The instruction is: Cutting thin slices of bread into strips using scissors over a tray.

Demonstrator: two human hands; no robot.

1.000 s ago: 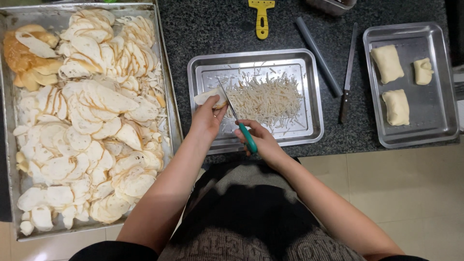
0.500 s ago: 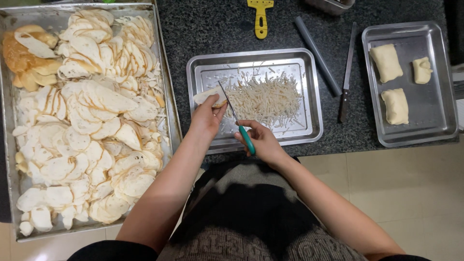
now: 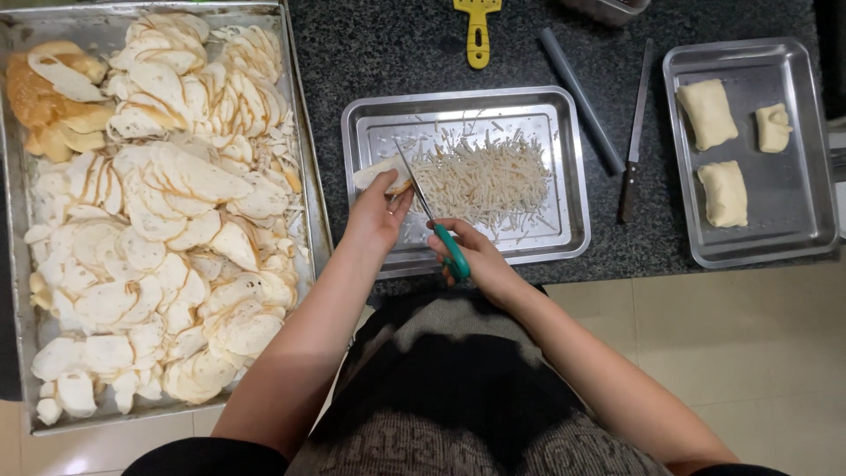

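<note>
My left hand (image 3: 377,216) holds a pale flat slice (image 3: 377,172) over the left part of a small steel tray (image 3: 564,220). My right hand (image 3: 467,256) grips scissors with teal handles (image 3: 449,247); their blades reach up to the slice's right edge. A heap of thin pale strips (image 3: 485,181) lies in the middle of that tray.
A large steel tray (image 3: 300,132) on the left holds many pale round slices (image 3: 176,229). On the dark counter lie a yellow-handled tool (image 3: 477,31), a grey rod (image 3: 582,101) and a knife (image 3: 633,141). A right-hand tray (image 3: 793,238) holds three dough pieces (image 3: 707,113).
Both hands stay over the small tray; the scissors work at the slice with only slight shifts. Nothing else has moved.
</note>
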